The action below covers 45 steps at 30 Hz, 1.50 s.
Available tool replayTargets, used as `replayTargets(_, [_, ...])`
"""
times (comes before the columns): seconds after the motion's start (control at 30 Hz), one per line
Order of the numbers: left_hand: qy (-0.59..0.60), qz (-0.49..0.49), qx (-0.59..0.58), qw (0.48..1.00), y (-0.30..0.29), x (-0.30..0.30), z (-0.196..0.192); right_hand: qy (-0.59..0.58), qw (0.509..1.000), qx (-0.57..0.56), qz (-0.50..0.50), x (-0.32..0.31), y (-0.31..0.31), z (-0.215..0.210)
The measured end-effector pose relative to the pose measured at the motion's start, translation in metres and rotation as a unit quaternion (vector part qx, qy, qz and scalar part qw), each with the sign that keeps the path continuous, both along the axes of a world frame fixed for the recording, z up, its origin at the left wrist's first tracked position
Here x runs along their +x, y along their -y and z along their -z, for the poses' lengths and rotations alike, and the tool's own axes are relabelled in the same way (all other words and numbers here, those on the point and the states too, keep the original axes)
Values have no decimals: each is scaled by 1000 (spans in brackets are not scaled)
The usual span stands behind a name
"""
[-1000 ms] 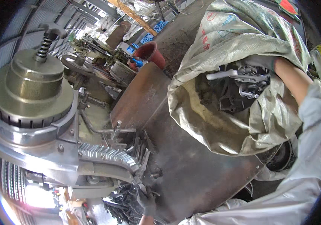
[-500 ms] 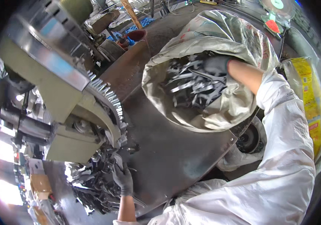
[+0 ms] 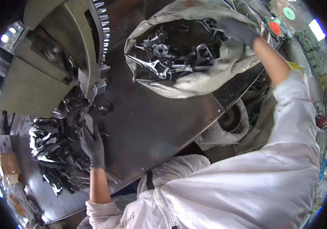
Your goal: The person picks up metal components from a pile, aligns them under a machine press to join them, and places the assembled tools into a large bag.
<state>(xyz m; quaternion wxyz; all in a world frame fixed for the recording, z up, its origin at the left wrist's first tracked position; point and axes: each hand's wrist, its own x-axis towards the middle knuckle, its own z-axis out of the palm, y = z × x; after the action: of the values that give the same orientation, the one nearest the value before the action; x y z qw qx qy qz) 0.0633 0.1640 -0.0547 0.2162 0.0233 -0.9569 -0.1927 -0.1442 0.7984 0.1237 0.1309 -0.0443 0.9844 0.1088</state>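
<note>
My left hand (image 3: 92, 149), in a grey glove, is beside the machine's head. Its fingers are closed on a small flat metal piece (image 3: 88, 121), pale grey and narrow. My right hand (image 3: 241, 32), also gloved, is at the far right side of a white woven sack (image 3: 194, 88), smeared by motion, so its fingers cannot be made out. Inside the sack lie loose silvery metal parts (image 3: 159, 70), some forked, some round with holes. A heap of dark and shiny metal strips (image 3: 62, 158) lies left of my left hand.
A large khaki machine (image 3: 29, 86) with a toothed, curved rim stands on the left. Both the sack and the heap rest on a dark metal table (image 3: 148, 129). Below its right edge is another white bag (image 3: 228, 133) around a dark round object. A transparent fan (image 3: 288, 13) stands at the far right.
My right hand has come up from among the parts in the sack toward its far right rim. The whole view has shifted. My left hand stays by the machine with the flat piece.
</note>
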Motion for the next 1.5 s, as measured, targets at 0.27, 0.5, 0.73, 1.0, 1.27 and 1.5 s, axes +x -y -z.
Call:
replayTargets(0.27, [1, -10, -18, 1000, 11, 1, 16, 105, 965, -234, 59, 149, 32, 71])
replayTargets(0.5, [-6, -12, 5, 1000, -4, 3, 8, -151, 934, -324, -20, 87, 75, 123])
replayTargets(0.73, [-7, -7, 8, 1000, -2, -3, 5, -295, 947, 17, -128, 78, 143, 92])
replayTargets(1.0, [74, 91, 87, 989, -2, 3, -46, -212, 928, 2, -307, 65, 184, 111])
replayTargets(1.27, [366, 27, 373, 852, 22, 12, -51, -30, 846, -524, 88, 81, 186, 87])
replayTargets(1.5, [222, 48, 552, 802, 12, 10, -54, 237, 429, -849, 198, 160, 340, 99])
